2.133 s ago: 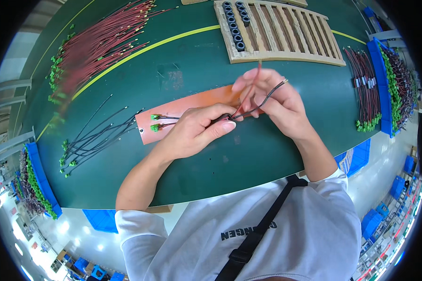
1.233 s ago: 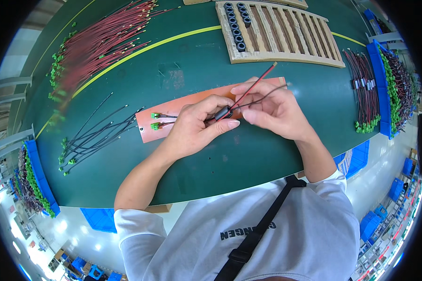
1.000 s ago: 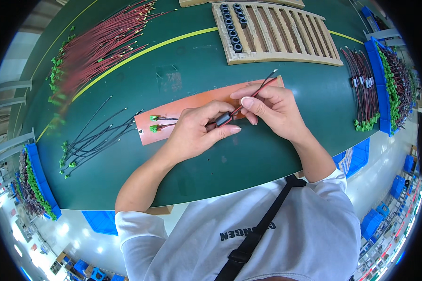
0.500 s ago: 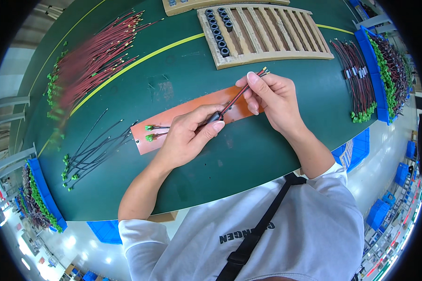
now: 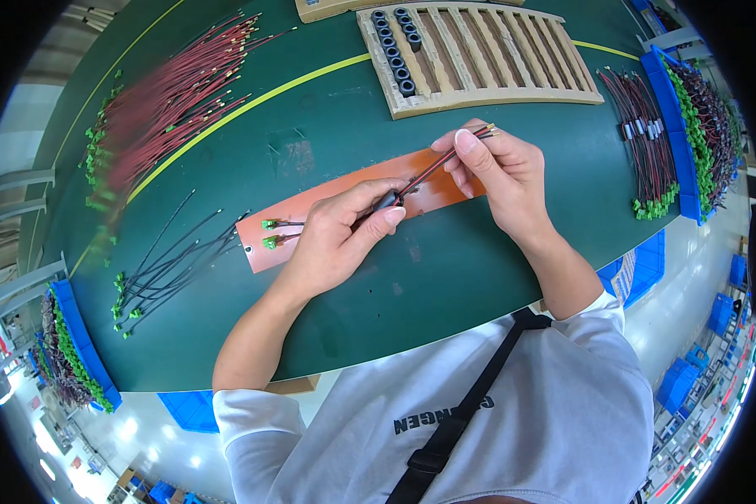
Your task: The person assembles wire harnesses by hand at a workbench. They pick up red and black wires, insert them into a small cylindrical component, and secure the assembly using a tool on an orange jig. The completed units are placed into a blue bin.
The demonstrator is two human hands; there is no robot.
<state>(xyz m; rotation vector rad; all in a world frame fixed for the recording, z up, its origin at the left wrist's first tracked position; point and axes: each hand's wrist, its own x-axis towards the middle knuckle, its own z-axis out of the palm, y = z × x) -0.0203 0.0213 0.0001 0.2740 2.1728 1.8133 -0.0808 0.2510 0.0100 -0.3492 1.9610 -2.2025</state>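
Note:
My left hand (image 5: 344,227) is closed around a black cylindrical ferrite core (image 5: 386,201), over the middle of an orange board (image 5: 336,190). Out of the core's right end run red and black wires (image 5: 429,172). My right hand (image 5: 500,168) pinches these wires close to their bare tips, above the board's right end. Two green connectors (image 5: 270,242) with dark leads lie at the left end of the board; the leads pass under my left hand, which hides where they go.
Black wires with green connectors (image 5: 155,281) lie left of the board, a large red wire pile (image 5: 185,105) beyond. A cardboard tray (image 5: 496,102) holds several dark rings in its left slots. Tied wire bundles (image 5: 643,139) lie beside a blue bin (image 5: 679,139); another blue bin (image 5: 84,344) hangs at the left edge.
My right hand has moved slightly right, still pinching the wires. My left hand keeps its hold on the core almost in place. The whole view has shifted a little.

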